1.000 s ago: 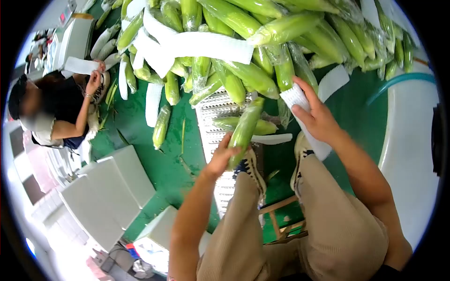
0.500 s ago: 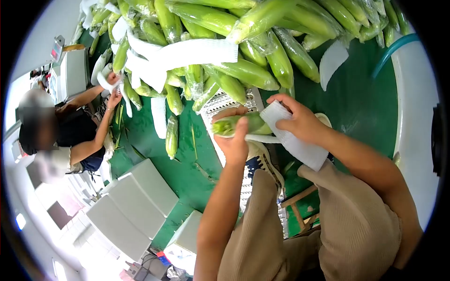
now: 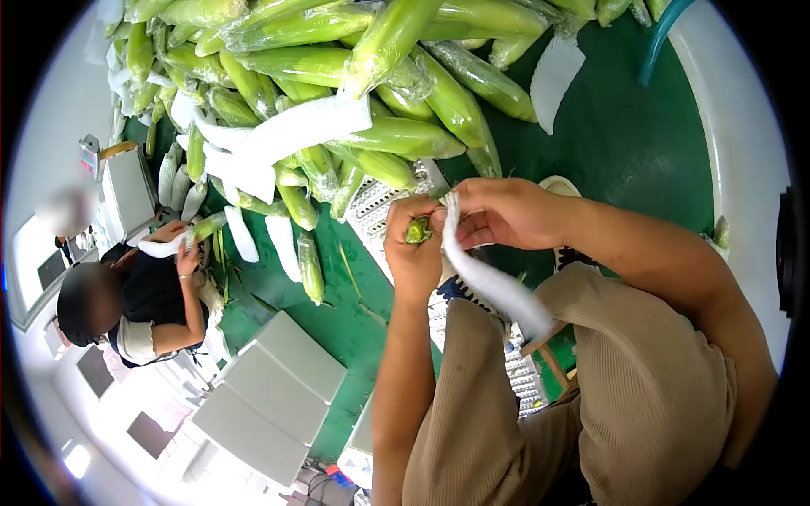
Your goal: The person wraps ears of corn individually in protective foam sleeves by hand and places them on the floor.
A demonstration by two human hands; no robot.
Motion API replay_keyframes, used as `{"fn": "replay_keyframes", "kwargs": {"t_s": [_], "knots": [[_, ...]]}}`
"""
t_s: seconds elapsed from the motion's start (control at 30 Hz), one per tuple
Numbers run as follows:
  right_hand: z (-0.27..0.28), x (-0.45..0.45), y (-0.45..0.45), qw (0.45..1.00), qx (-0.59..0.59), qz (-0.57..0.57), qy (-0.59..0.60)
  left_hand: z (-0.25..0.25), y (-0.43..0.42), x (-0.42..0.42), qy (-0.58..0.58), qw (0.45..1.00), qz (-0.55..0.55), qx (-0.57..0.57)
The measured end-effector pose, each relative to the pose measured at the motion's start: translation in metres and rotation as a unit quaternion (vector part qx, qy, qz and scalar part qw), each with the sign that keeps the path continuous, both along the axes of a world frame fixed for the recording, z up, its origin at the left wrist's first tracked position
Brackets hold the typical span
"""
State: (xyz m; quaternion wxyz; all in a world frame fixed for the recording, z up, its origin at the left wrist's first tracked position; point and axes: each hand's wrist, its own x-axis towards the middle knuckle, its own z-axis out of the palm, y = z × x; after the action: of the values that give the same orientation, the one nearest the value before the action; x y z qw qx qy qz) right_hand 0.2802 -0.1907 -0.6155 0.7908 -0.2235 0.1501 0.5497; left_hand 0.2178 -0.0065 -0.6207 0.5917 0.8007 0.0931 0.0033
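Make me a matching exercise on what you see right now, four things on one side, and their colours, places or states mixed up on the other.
Things
1. Left hand
2. Foam sleeve
3. Hose
4. Trousers

Descriptions
A. Tan and ribbed
B. Blue-green, at the upper right of the view
C. Closed around an ear of corn with only its end showing
D. White, one end at the fingers, the other hanging down

Right pairs: 1-C, 2-D, 3-B, 4-A
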Motion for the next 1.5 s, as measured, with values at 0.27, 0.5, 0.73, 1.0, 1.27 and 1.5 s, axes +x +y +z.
{"fn": "replay_keyframes", "kwargs": {"t_s": [0.27,0.5,0.73,1.0,1.27,1.5], "knots": [[-0.008,-0.009,0.003,0.755,-0.282,-0.035,-0.590,-0.012,0.004,0.000,-0.068,0.993,-0.008,0.096],[0.027,0.009,-0.006,0.698,-0.217,-0.082,-0.677,0.029,0.002,0.007,0.004,0.936,-0.052,0.349],[0.040,0.010,-0.009,0.937,-0.130,-0.018,-0.325,0.062,0.004,0.008,0.008,0.995,-0.088,0.040],[0.005,0.003,0.037,0.979,-0.094,-0.152,-0.097,0.015,-0.008,-0.029,0.157,0.844,0.107,-0.501],[-0.059,-0.010,0.056,0.987,-0.045,-0.154,0.030,-0.023,0.001,-0.038,0.122,0.784,0.232,-0.563],[-0.137,-0.020,0.077,0.835,-0.360,-0.006,-0.415,-0.114,0.014,-0.046,0.121,0.945,0.276,-0.127]]}}
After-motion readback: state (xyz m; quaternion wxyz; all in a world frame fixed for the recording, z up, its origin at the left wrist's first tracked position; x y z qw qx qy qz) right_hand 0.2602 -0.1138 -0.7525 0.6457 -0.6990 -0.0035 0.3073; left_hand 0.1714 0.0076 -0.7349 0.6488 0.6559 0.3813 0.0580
